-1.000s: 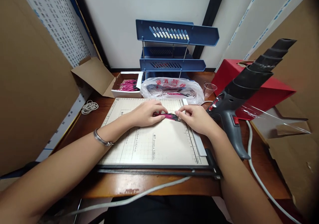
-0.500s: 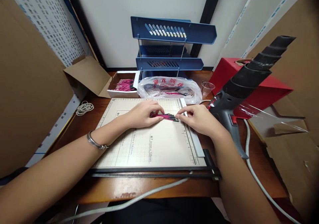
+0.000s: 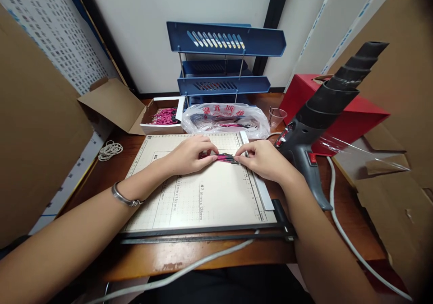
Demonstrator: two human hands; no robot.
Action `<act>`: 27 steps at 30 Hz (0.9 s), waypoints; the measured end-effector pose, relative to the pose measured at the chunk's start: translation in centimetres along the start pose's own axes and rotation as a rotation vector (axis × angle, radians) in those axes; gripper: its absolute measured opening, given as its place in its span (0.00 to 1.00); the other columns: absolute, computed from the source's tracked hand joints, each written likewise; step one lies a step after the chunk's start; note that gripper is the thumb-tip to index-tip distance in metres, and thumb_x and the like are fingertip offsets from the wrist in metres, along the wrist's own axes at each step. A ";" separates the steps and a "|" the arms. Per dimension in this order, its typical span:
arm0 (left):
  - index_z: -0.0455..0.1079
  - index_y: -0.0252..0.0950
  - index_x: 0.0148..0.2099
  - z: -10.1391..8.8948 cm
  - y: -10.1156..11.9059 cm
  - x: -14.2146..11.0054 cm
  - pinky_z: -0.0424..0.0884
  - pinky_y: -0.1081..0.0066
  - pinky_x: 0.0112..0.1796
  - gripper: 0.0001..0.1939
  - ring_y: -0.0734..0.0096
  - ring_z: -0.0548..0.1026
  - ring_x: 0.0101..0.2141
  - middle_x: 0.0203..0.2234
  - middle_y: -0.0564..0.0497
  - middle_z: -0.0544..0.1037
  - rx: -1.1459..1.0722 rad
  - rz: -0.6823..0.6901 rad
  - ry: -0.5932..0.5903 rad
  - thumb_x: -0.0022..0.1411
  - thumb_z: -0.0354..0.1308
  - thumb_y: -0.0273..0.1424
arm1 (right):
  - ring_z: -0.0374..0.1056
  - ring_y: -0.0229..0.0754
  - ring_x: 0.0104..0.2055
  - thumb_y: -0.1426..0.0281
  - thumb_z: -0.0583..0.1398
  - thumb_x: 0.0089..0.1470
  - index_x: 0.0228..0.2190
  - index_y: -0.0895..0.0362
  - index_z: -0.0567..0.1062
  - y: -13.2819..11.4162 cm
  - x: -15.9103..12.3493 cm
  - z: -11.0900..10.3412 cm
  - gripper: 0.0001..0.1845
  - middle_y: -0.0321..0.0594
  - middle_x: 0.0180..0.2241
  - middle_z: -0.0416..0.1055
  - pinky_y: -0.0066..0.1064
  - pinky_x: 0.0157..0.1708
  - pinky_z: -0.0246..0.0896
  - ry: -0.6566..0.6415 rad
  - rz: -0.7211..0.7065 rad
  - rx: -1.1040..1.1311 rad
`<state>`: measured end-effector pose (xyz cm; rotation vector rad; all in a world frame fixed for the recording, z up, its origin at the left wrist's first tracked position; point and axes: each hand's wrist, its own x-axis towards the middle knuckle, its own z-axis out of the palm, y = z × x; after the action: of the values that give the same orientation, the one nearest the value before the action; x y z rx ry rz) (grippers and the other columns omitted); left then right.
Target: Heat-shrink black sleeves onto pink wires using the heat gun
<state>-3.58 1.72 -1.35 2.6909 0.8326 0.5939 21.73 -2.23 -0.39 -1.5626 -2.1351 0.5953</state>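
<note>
A small bundle of thin pink and black wires [image 3: 226,158] lies over the upper right of a cream paper cutter board [image 3: 189,211]. My left hand [image 3: 189,156] closes thumb and fingers around the bundle's left part, hiding that end. At the other end, my right hand [image 3: 265,161] pinches the dark wire tips between thumb and forefinger. How many wires the right fingertips hold is too small to tell. The right hand rests above the white strip [image 3: 259,184] along the board's right side.
Behind the board stand a white box [image 3: 162,129] of similar wires, a plastic bag [image 3: 262,126] with more wires, a clear cup [image 3: 278,118] and a blue tray rack [image 3: 264,42]. To the right are a dark blower [image 3: 304,141] and red box [image 3: 367,114]. A white cable [image 3: 189,268] crosses the front.
The whole view has shifted slightly, so things appear a little further left. Both hands keep their hold on the wires, with hardly any change in pose.
</note>
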 end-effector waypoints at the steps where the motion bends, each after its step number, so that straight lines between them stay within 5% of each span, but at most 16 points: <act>1: 0.78 0.36 0.46 0.0 0.0 0.0 0.66 0.65 0.41 0.13 0.63 0.73 0.38 0.35 0.46 0.78 0.002 0.003 0.001 0.71 0.56 0.38 | 0.58 0.38 0.25 0.68 0.62 0.55 0.33 0.54 0.86 0.0 0.0 0.0 0.11 0.36 0.22 0.69 0.34 0.29 0.49 0.003 0.001 0.002; 13: 0.80 0.35 0.46 0.0 -0.1 0.1 0.65 0.65 0.41 0.15 0.64 0.73 0.37 0.34 0.46 0.77 -0.006 -0.008 0.009 0.72 0.54 0.37 | 0.55 0.36 0.24 0.65 0.62 0.56 0.34 0.55 0.84 -0.1 0.0 0.3 0.10 0.33 0.20 0.64 0.32 0.30 0.47 0.011 -0.019 0.026; 27: 0.80 0.35 0.46 0.1 -0.2 0.2 0.66 0.66 0.41 0.14 0.65 0.74 0.37 0.34 0.47 0.78 -0.004 -0.002 0.016 0.72 0.54 0.36 | 0.60 0.38 0.28 0.60 0.60 0.61 0.36 0.54 0.83 -0.5 -0.1 0.5 0.14 0.36 0.24 0.69 0.31 0.32 0.48 0.014 -0.009 -0.012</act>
<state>-3.47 1.98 -1.44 2.6850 0.8373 0.6164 21.09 -2.45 -0.56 -1.5584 -2.1376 0.5678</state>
